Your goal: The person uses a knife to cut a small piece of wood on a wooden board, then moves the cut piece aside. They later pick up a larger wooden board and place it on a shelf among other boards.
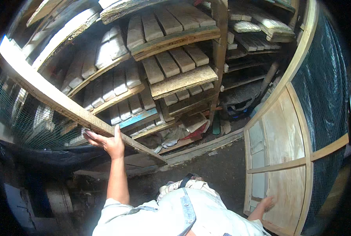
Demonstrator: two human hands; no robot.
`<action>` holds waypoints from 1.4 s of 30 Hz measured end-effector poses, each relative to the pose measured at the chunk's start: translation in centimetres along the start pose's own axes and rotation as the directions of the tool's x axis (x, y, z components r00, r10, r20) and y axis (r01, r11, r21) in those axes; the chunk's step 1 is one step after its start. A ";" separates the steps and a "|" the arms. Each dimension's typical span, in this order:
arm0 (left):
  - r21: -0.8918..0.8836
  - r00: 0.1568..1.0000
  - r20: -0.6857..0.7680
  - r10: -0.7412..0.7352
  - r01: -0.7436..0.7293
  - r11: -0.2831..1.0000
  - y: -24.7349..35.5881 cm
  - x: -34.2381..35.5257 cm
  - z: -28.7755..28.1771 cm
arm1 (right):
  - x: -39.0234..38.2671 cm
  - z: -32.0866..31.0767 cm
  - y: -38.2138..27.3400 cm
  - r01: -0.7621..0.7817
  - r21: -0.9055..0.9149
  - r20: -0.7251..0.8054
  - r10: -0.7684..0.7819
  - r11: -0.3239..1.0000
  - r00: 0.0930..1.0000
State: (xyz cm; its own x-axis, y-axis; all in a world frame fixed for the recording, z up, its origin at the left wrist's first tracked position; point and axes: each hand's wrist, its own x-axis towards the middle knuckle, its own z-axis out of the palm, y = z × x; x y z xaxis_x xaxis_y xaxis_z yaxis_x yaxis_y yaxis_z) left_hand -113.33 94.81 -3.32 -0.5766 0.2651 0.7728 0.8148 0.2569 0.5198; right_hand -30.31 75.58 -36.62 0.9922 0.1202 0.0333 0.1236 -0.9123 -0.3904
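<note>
My left hand (109,143) is raised against the wooden door post (75,109). Its thumb stands apart and its fingers stretch out toward the green mesh (30,112); it holds no loose thing. Low on the right, my right hand (267,203) is at the wood-framed door (286,179), in front of its plywood panel. The fingers of that hand are blurred and partly hidden, so their grip does not show. The door stands swung open to the right, with dark sheeting and mesh (325,90) on its upper part.
Beyond the doorway, shelves bear rows of pale rectangular blocks (154,70). A wooden sill (205,147) crosses the dark floor (218,163). Crumpled cloth or sacking (175,135) lies under the lowest shelf. An upright post (219,59) divides the shelving.
</note>
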 end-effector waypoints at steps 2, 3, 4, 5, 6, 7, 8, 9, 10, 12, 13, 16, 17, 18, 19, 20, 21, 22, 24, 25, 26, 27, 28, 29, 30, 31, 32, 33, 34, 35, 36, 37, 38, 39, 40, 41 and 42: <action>0.069 1.000 -0.026 -0.005 0.007 0.998 0.0 0.8 0.7 | -1.3 -2.4 -7.4 0.175 0.235 -0.243 -0.116 0.956 0.963; 0.091 0.999 -0.029 -0.041 0.044 0.995 -0.6 0.5 1.6 | 0.7 -3.5 -9.3 0.367 0.148 -0.400 -0.284 0.918 0.871; 0.128 0.997 -0.043 -0.061 0.066 0.990 -0.9 0.4 1.8 | 1.2 -4.7 -11.5 0.400 0.167 -0.406 -0.307 0.901 0.861; 0.175 0.996 -0.085 -0.004 0.019 0.984 -1.5 0.7 1.6 | 0.6 -6.1 -15.3 0.429 0.196 -0.394 -0.330 0.882 0.858; 0.181 0.995 -0.097 0.008 0.010 0.983 -1.7 0.8 2.0 | 1.1 -7.9 -17.7 0.443 0.168 -0.426 -0.341 0.881 0.838; 0.187 0.994 -0.107 0.019 0.001 0.982 -1.8 0.8 2.3 | 1.7 -9.4 -19.6 0.455 0.138 -0.457 -0.351 0.880 0.817; 0.197 0.993 -0.117 0.028 -0.004 0.980 -1.9 0.6 2.5 | 2.2 -10.3 -20.8 0.470 0.107 -0.487 -0.366 0.876 0.793; 0.167 0.991 -0.129 0.023 -0.001 0.986 -1.7 0.6 2.7 | 3.1 -10.8 -21.7 0.470 0.076 -0.509 -0.371 0.879 0.777; 0.166 0.992 -0.122 0.020 0.001 0.986 -1.6 0.4 2.7 | 4.1 -11.3 -22.8 0.469 0.046 -0.529 -0.377 0.882 0.760; 0.169 0.993 -0.120 0.019 0.001 0.986 -1.6 0.3 2.5 | 5.8 -12.2 -25.1 0.468 -0.012 -0.564 -0.392 0.884 0.727; 0.164 0.994 -0.110 0.007 0.012 0.986 -1.9 0.1 2.4 | 7.0 -12.5 -25.7 0.469 -0.046 -0.581 -0.405 0.882 0.706; 0.201 0.991 -0.125 0.048 -0.022 0.979 -1.9 -0.3 1.1 | 8.0 -12.5 -28.5 0.435 0.037 -0.542 -0.348 0.900 0.765; 0.209 0.992 -0.117 0.051 -0.025 0.978 -2.0 -0.5 0.4 | 8.2 -12.4 -29.6 0.427 0.031 -0.561 -0.338 0.904 0.756; 0.207 0.993 -0.104 0.051 -0.029 0.978 -1.9 -0.9 -0.1 | 9.2 -12.4 -29.8 0.412 0.020 -0.586 -0.323 0.911 0.743; 0.202 0.995 -0.092 0.046 -0.026 0.979 -1.9 -1.4 -0.6 | 11.1 -12.4 -29.4 0.425 0.029 -0.579 -0.331 0.905 0.745; 0.198 0.996 -0.091 0.022 -0.003 0.980 -1.8 -2.0 -1.2 | 12.2 -12.2 -29.5 0.406 0.042 -0.589 -0.306 0.913 0.748; 0.188 0.996 -0.088 0.000 0.016 0.982 -1.4 -2.6 -1.6 | 13.2 -12.4 -29.5 0.383 0.056 -0.600 -0.275 0.922 0.751; 0.195 0.996 -0.086 -0.013 0.030 0.980 -1.2 -3.1 -2.6 | 13.3 -12.1 -30.1 0.363 0.069 -0.598 -0.253 0.929 0.761; 0.165 0.999 -0.053 0.012 -0.003 0.986 -0.4 -3.9 -4.6 | 14.9 -11.9 -30.3 0.376 0.066 -0.652 -0.245 0.924 0.717; 0.189 0.997 -0.070 -0.027 0.040 0.981 -1.8 -5.2 -6.0 | 17.4 -11.9 -31.8 0.393 0.055 -0.687 -0.250 0.918 0.682; 0.212 0.995 -0.085 -0.053 0.070 0.975 -2.9 -6.8 -7.2 | 18.7 -11.6 -33.4 0.400 0.047 -0.715 -0.248 0.915 0.653; 0.315 0.999 -0.044 0.015 -0.001 0.949 -2.3 -7.2 -8.9 | 16.3 -9.9 -33.5 0.305 0.044 -0.651 -0.204 0.951 0.731; 0.385 0.999 0.001 0.048 -0.045 0.922 -2.5 -8.1 -9.9 | 16.3 -10.0 -33.2 0.298 0.116 -0.629 -0.162 0.948 0.760; 0.446 0.996 0.044 0.072 -0.084 0.891 -2.9 -9.1 -10.8 | 16.8 -10.2 -33.1 0.296 0.187 -0.609 -0.126 0.937 0.783; 0.560 0.979 0.154 0.130 -0.195 0.805 -3.6 -10.0 -12.7 | 16.8 -10.0 -33.6 0.293 0.257 -0.577 -0.097 0.921 0.811; 0.645 0.947 0.263 0.186 -0.316 0.696 -4.1 -10.8 -14.7 | 16.6 -10.2 -34.0 0.197 0.042 -0.622 -0.129 0.979 0.772; 0.682 0.910 0.325 0.258 -0.415 0.603 -4.6 -11.6 -16.5 | 16.1 -9.8 -34.4 0.272 0.125 -0.625 -0.137 0.954 0.769; 0.671 0.914 0.308 0.263 -0.405 0.621 -4.0 -11.8 -17.7 | 15.7 -9.5 -34.5 0.344 0.208 -0.627 -0.145 0.916 0.765; 0.655 0.918 0.291 0.269 -0.396 0.643 -3.0 -11.5 -18.3 | 16.1 -9.2 -34.2 0.410 0.289 -0.633 -0.149 0.865 0.760; 0.581 0.960 0.194 0.204 -0.280 0.765 -1.4 -11.4 -19.1 | 16.7 -9.1 -34.2 0.321 0.268 -0.615 -0.095 0.908 0.782; 0.555 0.976 0.154 0.155 -0.215 0.803 -0.8 -11.4 -20.2 | 18.0 -8.9 -34.1 0.277 0.228 -0.591 -0.093 0.934 0.801; 0.529 0.989 0.112 0.100 -0.144 0.837 -0.3 -11.5 -21.4 | 19.3 -8.7 -34.3 0.238 0.187 -0.568 -0.093 0.953 0.818; 0.503 0.998 0.062 0.033 -0.060 0.862 0.1 -12.0 -22.9 | 20.4 -8.6 -35.7 0.214 0.149 -0.549 -0.099 0.965 0.830; 0.522 0.997 0.073 -0.010 -0.030 0.852 -1.1 -13.1 -24.1 | 21.8 -8.9 -37.2 0.292 0.102 -0.786 -0.103 0.951 0.610; 0.526 0.998 0.062 0.003 -0.036 0.850 -0.8 -13.0 -25.4 | 20.9 -7.8 -36.9 0.308 0.093 -0.749 -0.137 0.947 0.649; 0.542 0.998 0.062 0.018 -0.049 0.839 -0.8 -13.4 -26.7 | 19.7 -6.6 -36.6 0.321 0.096 -0.691 -0.169 0.942 0.703; 0.553 0.997 0.066 0.039 -0.069 0.830 -0.6 -13.6 -27.8 | 18.0 -5.7 -35.8 0.335 0.099 -0.628 -0.203 0.937 0.751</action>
State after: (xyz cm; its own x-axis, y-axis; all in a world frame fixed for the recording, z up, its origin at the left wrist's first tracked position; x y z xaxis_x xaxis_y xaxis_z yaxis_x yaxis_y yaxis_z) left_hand -104.30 65.24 -4.06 -0.5470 0.3360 0.7667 0.6830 0.7087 0.1768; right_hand -16.77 108.13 -16.81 0.7304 0.0291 0.6824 0.4469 -0.7759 -0.4453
